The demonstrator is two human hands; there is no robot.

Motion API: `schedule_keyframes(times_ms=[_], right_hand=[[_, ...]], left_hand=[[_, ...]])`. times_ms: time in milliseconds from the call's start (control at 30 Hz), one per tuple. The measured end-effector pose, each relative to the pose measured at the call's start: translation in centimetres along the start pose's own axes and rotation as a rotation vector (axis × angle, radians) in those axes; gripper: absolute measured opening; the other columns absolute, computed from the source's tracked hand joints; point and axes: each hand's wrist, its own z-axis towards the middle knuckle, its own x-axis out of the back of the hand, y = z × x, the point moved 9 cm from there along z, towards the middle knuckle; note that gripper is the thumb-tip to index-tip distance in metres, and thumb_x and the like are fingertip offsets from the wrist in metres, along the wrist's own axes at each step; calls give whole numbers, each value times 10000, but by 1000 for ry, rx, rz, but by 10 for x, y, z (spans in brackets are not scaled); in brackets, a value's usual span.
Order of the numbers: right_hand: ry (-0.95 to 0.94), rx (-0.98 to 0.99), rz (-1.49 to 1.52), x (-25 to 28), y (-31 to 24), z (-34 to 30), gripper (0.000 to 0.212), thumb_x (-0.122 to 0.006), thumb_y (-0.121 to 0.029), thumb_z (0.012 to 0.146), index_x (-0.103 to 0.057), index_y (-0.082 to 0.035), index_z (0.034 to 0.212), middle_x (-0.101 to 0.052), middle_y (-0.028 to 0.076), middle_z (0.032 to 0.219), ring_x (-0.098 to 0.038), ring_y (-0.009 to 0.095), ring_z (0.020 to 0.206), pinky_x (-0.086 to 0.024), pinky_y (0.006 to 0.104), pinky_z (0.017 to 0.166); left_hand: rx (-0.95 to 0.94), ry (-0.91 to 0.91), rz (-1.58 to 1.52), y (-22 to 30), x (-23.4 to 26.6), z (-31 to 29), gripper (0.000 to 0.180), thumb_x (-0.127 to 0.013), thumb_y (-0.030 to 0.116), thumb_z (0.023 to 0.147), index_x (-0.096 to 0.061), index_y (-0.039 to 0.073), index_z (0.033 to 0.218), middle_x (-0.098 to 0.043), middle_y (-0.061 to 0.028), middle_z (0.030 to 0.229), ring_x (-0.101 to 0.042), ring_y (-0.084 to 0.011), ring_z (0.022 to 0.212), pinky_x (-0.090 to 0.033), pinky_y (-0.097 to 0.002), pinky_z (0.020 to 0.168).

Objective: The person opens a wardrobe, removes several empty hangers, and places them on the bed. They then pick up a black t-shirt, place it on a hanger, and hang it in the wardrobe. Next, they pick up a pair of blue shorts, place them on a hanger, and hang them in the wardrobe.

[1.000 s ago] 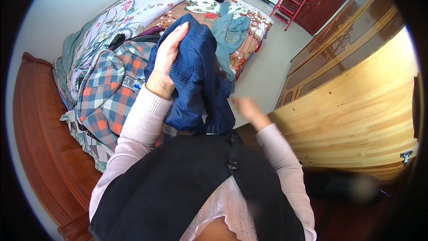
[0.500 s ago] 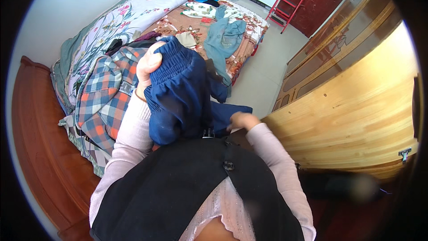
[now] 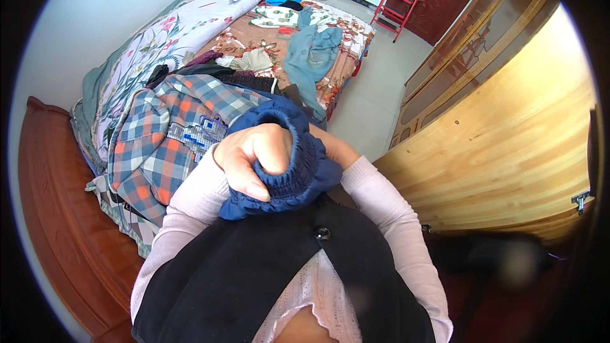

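Note:
A navy blue garment with a gathered elastic waistband (image 3: 298, 171), seemingly trousers, is bunched up close in front of my chest. My left hand (image 3: 260, 152) is closed on the elastic edge, its fingers curled over into the round opening and the thumb pressed outside. Behind the garment's right side is my right hand (image 3: 332, 147); only its back and wrist show, and the fingers are hidden by the cloth. Just beyond my left forearm, a grey, white and orange plaid shirt (image 3: 143, 146) lies on the bed's near end.
Several clothes, including a grey-green garment (image 3: 311, 54) and a beige cloth (image 3: 254, 60), lie across the bed's floral cover (image 3: 254, 35). A wooden footboard (image 3: 60, 216) curves along the left. An open wooden cabinet door (image 3: 489, 133) stands close on my right. A red stepladder (image 3: 401, 0) leans farther back.
My left hand has come lower and nearer with the waistband, whose opening now faces up. My right hand has moved left and inward, behind the garment.

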Motion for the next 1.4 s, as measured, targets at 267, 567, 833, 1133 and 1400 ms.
schedule_keyframes(times_ms=[267,567,833,1133,1400], right_hand=[[882,11,535,124,-56,-60,178,-517,-141,907,-655,-38,950,-657,42,869,-617,143,750,-524,287,707],[1008,100,409,114,-92,-46,144,-575,-114,887,-679,-25,844,-649,21,778,-591,109,655,-476,236,620],[960,-66,-876,139,-123,-66,209,-708,-139,785,-662,-18,949,-683,144,869,-655,263,760,-505,357,683],[1064,1069,-803,33,-284,-108,582,-706,-224,847,-475,-4,1335,-483,151,1372,-455,276,1265,-339,383,1087],[539,-71,-1116,55,-22,-46,553,-684,-214,807,-515,-76,1315,-627,254,974,-611,414,879,-493,486,796]], left_hand=[[608,535,495,8,33,-101,500,-654,412,868,-444,21,637,-375,-32,564,-380,-126,547,-289,-313,517],[675,1037,637,-20,72,-114,540,-585,438,950,-582,-20,1236,-646,-47,1109,-580,-106,1002,-477,-277,885],[27,1450,237,13,95,-129,328,-556,237,989,-597,-18,1192,-667,-96,1136,-644,-167,1010,-508,-309,913],[-37,1436,46,4,99,-117,356,-562,240,983,-560,0,1247,-654,-95,1158,-643,-186,1023,-507,-327,927],[83,1634,262,-1,113,-151,307,-594,289,967,-610,52,1161,-673,-25,1029,-636,-118,916,-511,-269,826]])
